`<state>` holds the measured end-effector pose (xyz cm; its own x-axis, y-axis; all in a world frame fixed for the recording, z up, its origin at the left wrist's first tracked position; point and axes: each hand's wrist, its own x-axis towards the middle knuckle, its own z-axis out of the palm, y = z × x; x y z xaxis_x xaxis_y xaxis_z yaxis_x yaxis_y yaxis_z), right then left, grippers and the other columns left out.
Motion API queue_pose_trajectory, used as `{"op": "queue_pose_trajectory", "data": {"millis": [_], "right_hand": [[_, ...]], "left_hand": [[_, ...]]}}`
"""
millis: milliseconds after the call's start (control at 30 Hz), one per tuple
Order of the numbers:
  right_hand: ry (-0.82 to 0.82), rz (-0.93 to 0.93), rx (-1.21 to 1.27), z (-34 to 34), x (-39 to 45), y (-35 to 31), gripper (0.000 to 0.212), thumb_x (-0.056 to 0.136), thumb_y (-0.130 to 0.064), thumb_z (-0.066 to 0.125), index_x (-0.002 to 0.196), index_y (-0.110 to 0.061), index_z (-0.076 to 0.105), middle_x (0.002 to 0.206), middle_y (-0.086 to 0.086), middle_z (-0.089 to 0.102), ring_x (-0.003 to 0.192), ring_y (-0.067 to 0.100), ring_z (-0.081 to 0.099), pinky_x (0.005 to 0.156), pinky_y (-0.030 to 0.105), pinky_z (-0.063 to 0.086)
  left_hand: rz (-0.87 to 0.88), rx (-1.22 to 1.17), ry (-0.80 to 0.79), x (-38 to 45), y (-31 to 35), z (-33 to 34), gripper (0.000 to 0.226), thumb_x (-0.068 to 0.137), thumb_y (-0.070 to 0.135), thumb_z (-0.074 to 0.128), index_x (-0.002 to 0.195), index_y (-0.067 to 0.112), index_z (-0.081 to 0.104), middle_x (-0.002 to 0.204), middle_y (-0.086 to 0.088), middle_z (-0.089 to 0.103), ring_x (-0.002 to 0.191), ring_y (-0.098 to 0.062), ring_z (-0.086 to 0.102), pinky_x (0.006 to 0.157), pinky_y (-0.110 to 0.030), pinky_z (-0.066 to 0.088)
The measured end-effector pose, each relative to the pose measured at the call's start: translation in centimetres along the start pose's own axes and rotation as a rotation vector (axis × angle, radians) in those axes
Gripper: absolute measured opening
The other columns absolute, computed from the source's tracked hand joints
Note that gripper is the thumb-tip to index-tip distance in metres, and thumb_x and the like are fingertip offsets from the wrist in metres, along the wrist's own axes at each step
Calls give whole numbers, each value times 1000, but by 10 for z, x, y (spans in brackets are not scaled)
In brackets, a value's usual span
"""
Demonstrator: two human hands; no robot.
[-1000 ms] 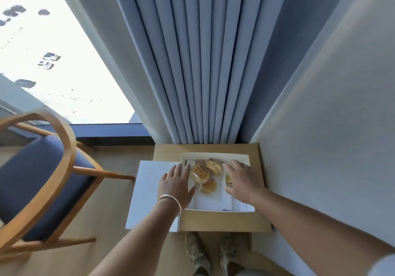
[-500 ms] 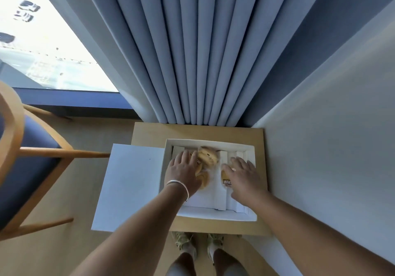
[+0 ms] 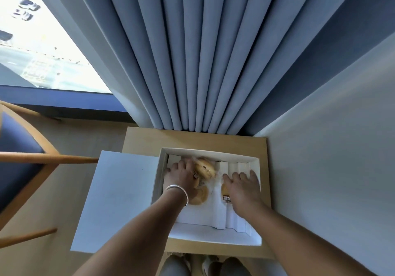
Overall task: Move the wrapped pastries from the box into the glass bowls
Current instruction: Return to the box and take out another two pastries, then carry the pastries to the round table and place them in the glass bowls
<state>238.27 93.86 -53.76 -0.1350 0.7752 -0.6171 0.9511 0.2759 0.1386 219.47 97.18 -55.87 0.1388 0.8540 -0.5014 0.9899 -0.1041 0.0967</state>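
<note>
An open white box (image 3: pixel 254 238) sits on a small wooden table (image 3: pixel 145 141). Inside it lie wrapped golden pastries on white paper dividers. My left hand (image 3: pixel 182 177), with a bracelet on the wrist, is in the box's left half and grips one wrapped pastry (image 3: pixel 205 169) at its left side. A second pastry (image 3: pixel 201 197) lies just under that wrist. My right hand (image 3: pixel 241 185) rests flat, fingers spread, over a labelled pastry (image 3: pixel 225 194) in the right half. No glass bowl is in view.
The box's white lid (image 3: pixel 119 199) hangs open to the left past the table edge. A wooden chair with a blue seat (image 3: pixel 19 169) stands at the left. Blue curtains (image 3: pixel 203 62) hang behind the table, and a wall (image 3: pixel 331 169) runs along its right.
The view has tilted down and closer to the box. My left hand moved from the box's left rim onto the pastries and took one. My right hand slid slightly nearer over the labelled pastry.
</note>
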Motion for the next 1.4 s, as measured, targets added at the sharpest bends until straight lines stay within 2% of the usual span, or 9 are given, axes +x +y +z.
{"op": "queue_pose_trajectory", "data": {"millis": [233, 400, 533, 800, 900, 1067, 1200, 1300, 1400], "right_hand": [[42, 14, 36, -60, -42, 0, 87, 83, -15, 69, 152, -21, 17, 143, 9, 40, 132, 30, 37, 117, 57, 13], [142, 27, 62, -123, -82, 5, 81, 86, -28, 65, 152, -23, 18, 144, 6, 41, 132, 28, 37, 115, 52, 18], [223, 60, 73, -181, -108, 11, 81, 87, -27, 63, 153, -24, 15, 149, 4, 38, 135, 26, 36, 114, 49, 21], [364, 64, 56, -269, -141, 5, 81, 86, -25, 62, 152, -24, 16, 147, 6, 39, 135, 28, 36, 115, 55, 19], [382, -1, 29, -283, -140, -6, 81, 88, -28, 63, 152, -24, 15, 149, 6, 37, 138, 28, 33, 116, 57, 14], [456, -158, -59, -304, -128, -45, 79, 88, -38, 62, 151, -25, 17, 142, 3, 43, 132, 25, 39, 110, 52, 23], [493, -356, -117, -307, -114, -111, 76, 90, -54, 54, 151, -26, 20, 143, 1, 45, 133, 25, 38, 113, 53, 18], [474, -521, -182, -308, -113, -177, 76, 87, -37, 58, 151, -26, 20, 143, 0, 45, 133, 24, 37, 114, 51, 21], [466, -707, -252, -305, -127, -251, 84, 80, -27, 62, 151, -27, 18, 139, -3, 46, 130, 24, 38, 113, 47, 24]], "left_hand": [[47, 38, 58, -40, -6, -55, 100, 80, 74, 50, 151, 16, 10, 143, -6, 40, 129, -27, 41, 104, -42, 33], [68, 54, 138, -77, -20, -125, 101, 77, 54, 65, 151, 15, 8, 145, -5, 38, 131, -26, 37, 104, -41, 35], [49, 44, 241, -106, -37, -186, 93, 77, 39, 63, 150, 17, 9, 147, -5, 36, 132, -26, 37, 107, -41, 34], [-12, 73, 413, -153, -70, -254, 94, 78, 41, 62, 151, 17, 7, 149, -3, 34, 134, -24, 35, 110, -42, 30], [-95, 60, 435, -172, -82, -256, 93, 79, 39, 62, 151, 18, 8, 148, -4, 35, 134, -25, 35, 110, -43, 31], [-289, -16, 472, -210, -119, -246, 91, 80, 37, 63, 151, 18, 10, 149, -2, 36, 134, -24, 35, 108, -41, 31], [-490, -91, 477, -256, -163, -221, 96, 81, 52, 65, 152, 19, 10, 153, 0, 32, 137, -22, 33, 109, -42, 31], [-650, -132, 449, -308, -196, -193, 103, 76, 67, 62, 151, 17, 11, 150, -1, 33, 134, -22, 35, 106, -42, 31], [-833, -199, 447, -369, -224, -161, 98, 78, 63, 61, 151, 17, 13, 149, -1, 34, 132, -21, 35, 103, -39, 32]]}}
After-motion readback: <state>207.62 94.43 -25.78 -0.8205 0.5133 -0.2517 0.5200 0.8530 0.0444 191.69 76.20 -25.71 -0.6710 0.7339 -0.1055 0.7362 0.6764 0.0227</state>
